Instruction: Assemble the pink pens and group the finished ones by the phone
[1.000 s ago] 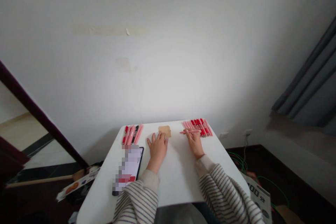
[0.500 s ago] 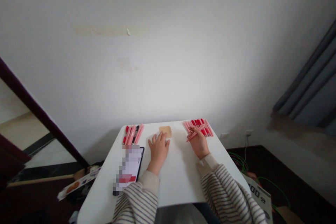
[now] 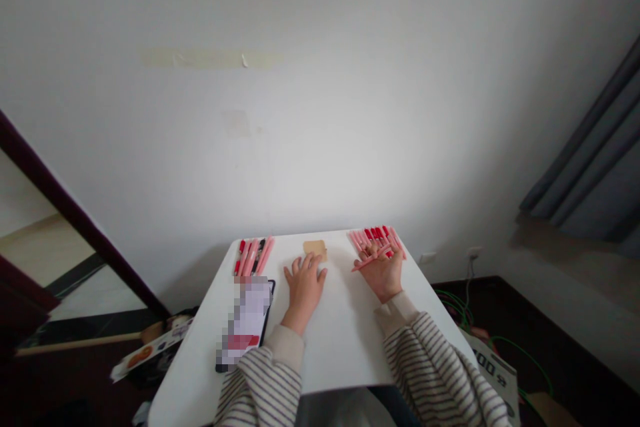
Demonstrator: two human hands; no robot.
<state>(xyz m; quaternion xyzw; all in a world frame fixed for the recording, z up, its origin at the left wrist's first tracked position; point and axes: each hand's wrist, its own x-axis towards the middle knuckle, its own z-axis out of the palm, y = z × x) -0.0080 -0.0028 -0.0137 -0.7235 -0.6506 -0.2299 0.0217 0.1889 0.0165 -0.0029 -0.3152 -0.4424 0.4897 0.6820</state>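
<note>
My left hand lies palm down on the white table, fingers spread and holding nothing. Its fingertips reach the lower edge of a small tan paper square. On the right, my right hand is turned partly palm up and holds a pink pen slantwise across its fingers. Just behind that hand lies a row of pink and red pens, partly hidden by the fingers. Another group of pens, pink, red and black, rests at the table's back left.
A phone lies left of my left forearm, its screen partly pixelated. The white table has its far edge near a pale wall. Green cables and a printed bag are on the floor at right.
My right hand has rolled further palm up, its fingers opening somewhat, with the pink pen tilting flatter across them. My left hand has shifted very slightly right.
</note>
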